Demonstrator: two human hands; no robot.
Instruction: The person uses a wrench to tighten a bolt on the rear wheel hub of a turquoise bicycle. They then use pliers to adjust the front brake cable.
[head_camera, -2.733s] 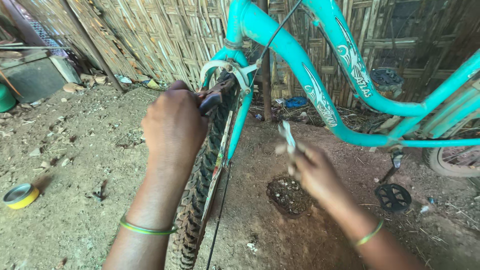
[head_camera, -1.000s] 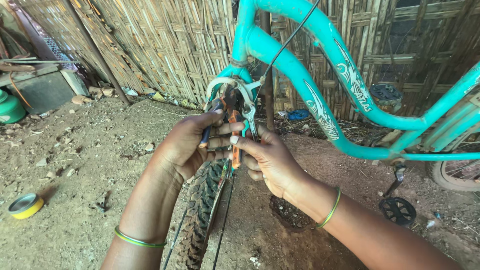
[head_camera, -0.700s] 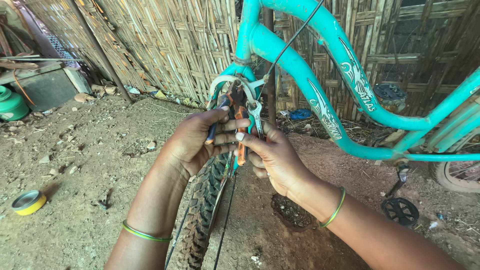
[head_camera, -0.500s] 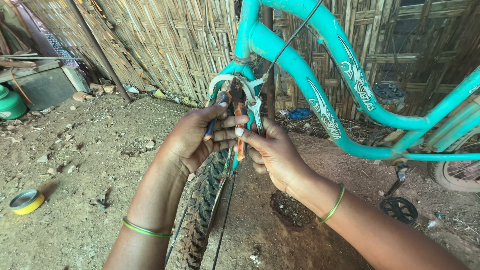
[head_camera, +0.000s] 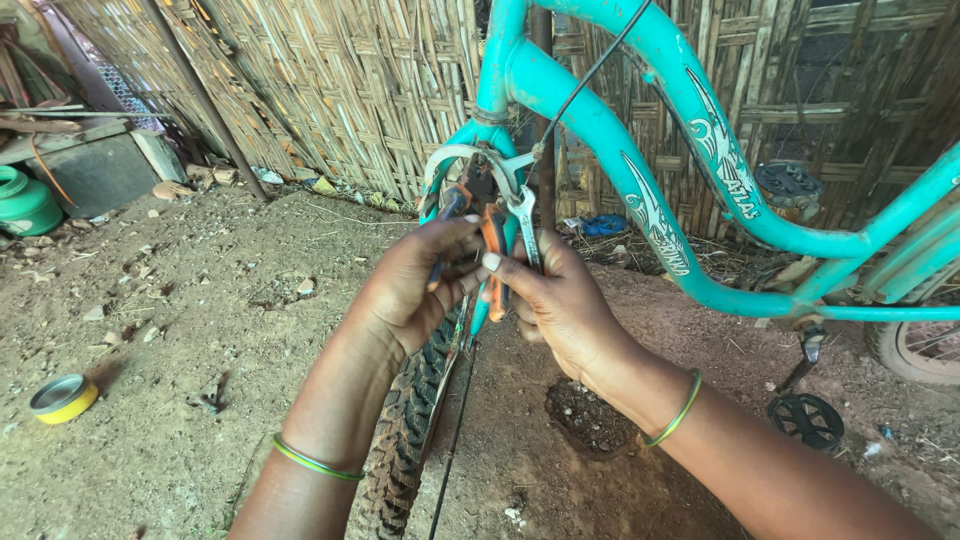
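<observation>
The left hand (head_camera: 415, 290) is raised from the 7 o'clock corner of the view, wrist bent upward, fingers curled shut around the dark-and-orange handles of a pair of pliers (head_camera: 470, 225). The plier head sits at the front brake caliper (head_camera: 470, 165), at 12 o'clock from the knuckles. The right hand (head_camera: 560, 305) enters from 4 o'clock, forearm angled up and left, thumb laid across the orange handle and fingers closed around a small silver spanner (head_camera: 524, 225) held upright beside the pliers. Both hands touch at the fingertips, directly above the knobby front tyre (head_camera: 405, 430). Each wrist carries a thin green-and-yellow bangle. The turquoise bicycle frame (head_camera: 640, 190) runs toward 3 o'clock. A pedal (head_camera: 808, 420) lies on the dirt at 4 o'clock, and a yellow-rimmed tin (head_camera: 62, 397) at 9 o'clock.
</observation>
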